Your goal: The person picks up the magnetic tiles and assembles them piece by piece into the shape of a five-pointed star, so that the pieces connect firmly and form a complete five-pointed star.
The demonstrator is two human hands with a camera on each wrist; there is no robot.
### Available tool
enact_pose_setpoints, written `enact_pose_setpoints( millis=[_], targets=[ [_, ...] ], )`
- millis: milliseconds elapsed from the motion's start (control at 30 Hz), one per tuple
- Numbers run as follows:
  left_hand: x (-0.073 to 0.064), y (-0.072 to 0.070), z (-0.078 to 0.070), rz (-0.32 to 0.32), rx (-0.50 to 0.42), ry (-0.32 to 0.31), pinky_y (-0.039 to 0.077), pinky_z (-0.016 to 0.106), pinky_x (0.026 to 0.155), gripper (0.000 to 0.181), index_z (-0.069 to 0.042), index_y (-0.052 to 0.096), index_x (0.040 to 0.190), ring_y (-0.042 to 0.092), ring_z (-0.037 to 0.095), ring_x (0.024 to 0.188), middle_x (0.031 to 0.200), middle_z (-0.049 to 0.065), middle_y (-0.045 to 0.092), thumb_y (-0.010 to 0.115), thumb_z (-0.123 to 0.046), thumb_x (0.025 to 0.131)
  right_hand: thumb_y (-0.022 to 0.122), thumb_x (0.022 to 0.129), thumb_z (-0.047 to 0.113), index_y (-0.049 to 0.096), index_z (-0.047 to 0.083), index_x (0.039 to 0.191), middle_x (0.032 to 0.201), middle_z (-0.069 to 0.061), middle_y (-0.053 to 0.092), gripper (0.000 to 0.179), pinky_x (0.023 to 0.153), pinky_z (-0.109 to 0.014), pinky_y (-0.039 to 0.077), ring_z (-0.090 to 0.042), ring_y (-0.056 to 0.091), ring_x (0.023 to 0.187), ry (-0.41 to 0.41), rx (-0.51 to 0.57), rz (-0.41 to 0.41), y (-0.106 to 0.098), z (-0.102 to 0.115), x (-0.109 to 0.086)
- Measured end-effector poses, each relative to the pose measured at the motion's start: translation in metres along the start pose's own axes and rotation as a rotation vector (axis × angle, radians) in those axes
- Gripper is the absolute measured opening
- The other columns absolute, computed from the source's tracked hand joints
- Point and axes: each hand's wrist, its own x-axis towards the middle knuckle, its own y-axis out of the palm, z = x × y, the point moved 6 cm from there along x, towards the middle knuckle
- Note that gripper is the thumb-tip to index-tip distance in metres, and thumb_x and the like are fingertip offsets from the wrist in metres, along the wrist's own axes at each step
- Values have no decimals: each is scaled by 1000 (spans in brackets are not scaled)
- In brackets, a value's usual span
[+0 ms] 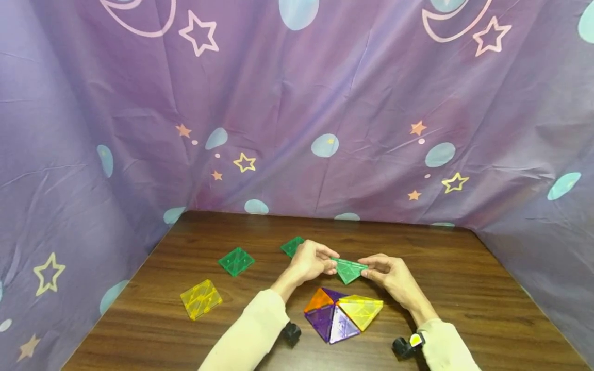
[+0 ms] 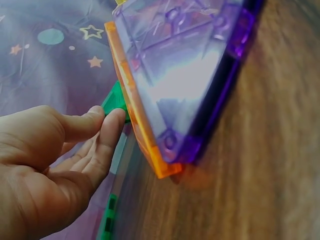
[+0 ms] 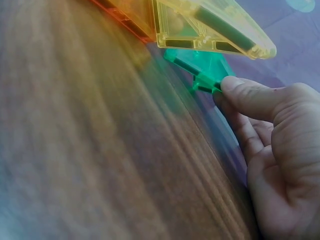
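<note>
Both hands pinch a green magnetic tile above the table, one at each end of its long upper edge; it points down towards me. My left hand grips its left corner between thumb and fingers, and my right hand has the right corner. In the right wrist view the green tile shows thick edges near the thumb. Just below lies a fan of joined triangular tiles: an orange tile, purple tiles, one of them shiny with glare, and a yellow tile, whose outer part tilts up.
A flat green tile and a yellow square tile lie on the left side of the wooden table. Another green tile lies behind my left hand, partly covered by it. A purple patterned curtain hangs around the table.
</note>
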Motion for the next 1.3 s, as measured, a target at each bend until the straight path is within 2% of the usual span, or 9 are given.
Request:
enact_pose_setpoints(
  millis=[167, 367, 633, 733, 933, 1000, 1100, 1200, 1300],
  targets=[
    [-1, -2, 1, 20, -19, -6, 69, 42, 78, 22, 10, 81, 117, 84, 36, 83, 91, 20, 83, 82, 8, 95, 84, 98, 3, 77, -7, 129, 114, -24, 79, 33, 82, -24, 63, -11, 77, 96, 9, 23, 5, 1, -1, 1],
    [-3, -1, -2, 37, -40, 11, 69, 40, 77, 23, 8, 82, 118, 85, 31, 82, 96, 20, 84, 84, 5, 95, 83, 99, 6, 77, -5, 131, 122, -24, 77, 35, 88, -23, 62, -12, 74, 104, 5, 20, 22, 1, 1, 4],
    [-9, 1, 1, 56, -79, -18, 69, 42, 80, 26, 10, 79, 123, 84, 37, 86, 96, 21, 83, 80, 7, 97, 84, 99, 10, 81, 0, 128, 124, -19, 80, 32, 88, -21, 58, -11, 71, 106, 18, -40, 7, 0, 2, 3],
    [-14, -3, -3, 41, 4, 8, 69, 40, 79, 26, 8, 79, 126, 84, 36, 87, 98, 19, 84, 79, 3, 100, 85, 99, 11, 81, -1, 128, 125, -20, 79, 32, 86, -22, 58, -11, 71, 105, 38, -35, 2, 0, 2, 1],
    [-35, -21, -18, -48, 379, 102, 64, 30, 80, 26, -3, 82, 122, 80, 19, 87, 101, 7, 85, 80, -21, 103, 86, 98, 13, 81, 0, 128, 128, -19, 79, 33, 90, -20, 57, -12, 70, 110, 75, -32, -19, -4, 1, 1],
    [-47, -25, -20, -63, 444, 96, 63, 33, 84, 33, -3, 82, 121, 78, 18, 91, 104, 8, 84, 82, -30, 102, 86, 98, 13, 81, 2, 129, 127, -18, 80, 33, 92, -19, 56, -13, 70, 112, 80, -43, -22, -6, 1, 2],
    [-66, -26, -19, -50, 481, 50, 62, 41, 90, 48, -1, 77, 123, 73, 23, 98, 108, 12, 80, 85, -42, 98, 86, 99, 15, 81, 2, 129, 126, -15, 81, 34, 95, -19, 54, -14, 71, 113, 95, -59, -21, -8, 0, 1],
    [-83, -19, -15, -14, 531, 3, 59, 44, 95, 62, -2, 71, 126, 69, 26, 106, 113, 13, 75, 91, -49, 91, 85, 99, 16, 81, 1, 130, 127, -15, 81, 34, 96, -18, 54, -14, 71, 115, 96, -65, -14, -7, -2, -1],
    [-94, -10, -12, 21, 604, 3, 56, 38, 95, 75, -5, 67, 128, 64, 22, 106, 114, 8, 70, 99, -53, 80, 83, 100, 14, 80, -1, 130, 129, -18, 80, 34, 97, -18, 54, -12, 71, 116, 84, -65, 6, -5, -2, -1]
  ],
)
